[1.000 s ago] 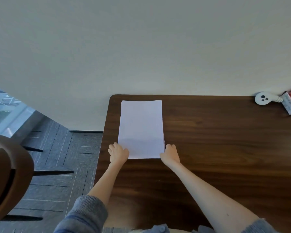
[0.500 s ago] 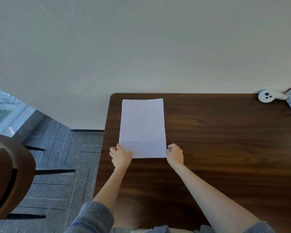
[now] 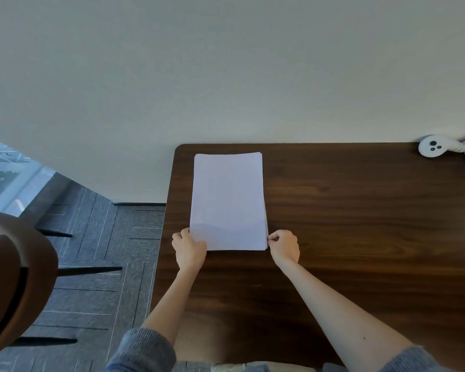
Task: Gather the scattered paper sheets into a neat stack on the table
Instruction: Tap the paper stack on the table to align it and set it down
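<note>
Since a second ago my right hand (image 3: 284,245) has slipped off the near corner of the paper stack (image 3: 227,200) to its right edge, which curled fingers and thumb now pinch. My left hand (image 3: 189,248) grips the near left corner, thumb on top. The stack lies flat at the far left corner of the table (image 3: 360,237); a white controller (image 3: 432,149) sits far right.

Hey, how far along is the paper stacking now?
Nearly done: the sheets lie in one paper stack on the table, no loose sheets visible. In hand: left hand and right hand hold its near corners. Left: squaring the slightly uneven right edge, then letting go.
</note>
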Demonstrator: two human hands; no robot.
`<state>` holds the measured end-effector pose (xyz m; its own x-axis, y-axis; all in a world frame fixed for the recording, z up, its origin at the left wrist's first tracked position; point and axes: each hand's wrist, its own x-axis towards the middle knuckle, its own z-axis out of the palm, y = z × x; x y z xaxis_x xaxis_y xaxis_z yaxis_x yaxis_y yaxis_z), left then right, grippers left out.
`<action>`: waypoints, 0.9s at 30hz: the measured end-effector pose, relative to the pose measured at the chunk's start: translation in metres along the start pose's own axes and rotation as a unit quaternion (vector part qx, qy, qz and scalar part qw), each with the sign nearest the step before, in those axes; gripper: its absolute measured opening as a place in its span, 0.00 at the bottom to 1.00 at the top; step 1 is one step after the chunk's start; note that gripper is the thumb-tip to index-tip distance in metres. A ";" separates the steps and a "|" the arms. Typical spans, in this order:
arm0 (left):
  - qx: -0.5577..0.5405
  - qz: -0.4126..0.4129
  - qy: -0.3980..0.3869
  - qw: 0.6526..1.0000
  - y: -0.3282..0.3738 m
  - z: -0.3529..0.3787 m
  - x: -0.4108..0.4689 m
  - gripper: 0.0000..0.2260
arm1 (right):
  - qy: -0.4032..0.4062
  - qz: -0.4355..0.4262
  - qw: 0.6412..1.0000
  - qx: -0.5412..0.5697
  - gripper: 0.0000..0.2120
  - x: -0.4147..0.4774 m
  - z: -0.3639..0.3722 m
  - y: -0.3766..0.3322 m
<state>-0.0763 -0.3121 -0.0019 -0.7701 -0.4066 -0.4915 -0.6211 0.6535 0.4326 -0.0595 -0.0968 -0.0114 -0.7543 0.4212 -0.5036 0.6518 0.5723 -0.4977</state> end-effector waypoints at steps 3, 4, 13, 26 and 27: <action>0.002 0.001 0.001 1.000 0.000 0.000 0.001 0.22 | -0.007 0.051 0.999 0.019 0.10 0.001 0.000 -0.006; 0.002 0.001 0.002 1.000 0.000 0.001 0.002 0.22 | -0.009 0.075 0.997 0.031 0.12 0.002 0.000 -0.009; 0.038 0.018 0.027 0.999 0.000 0.009 -0.004 0.17 | -0.066 0.071 0.994 0.042 0.17 0.005 0.000 -0.014; 0.047 0.018 0.044 0.998 0.002 0.014 -0.007 0.19 | -0.019 0.033 0.998 0.056 0.10 0.008 0.001 -0.008; 0.047 0.017 0.045 0.998 0.002 0.014 -0.007 0.19 | -0.012 0.030 0.998 0.054 0.10 0.007 0.001 -0.009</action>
<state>-0.0696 -0.2993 -0.0079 -0.8027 -0.4369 -0.4060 -0.5819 0.7228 0.3728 -0.0701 -0.0993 -0.0109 -0.7123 0.4353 -0.5506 0.7015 0.4668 -0.5385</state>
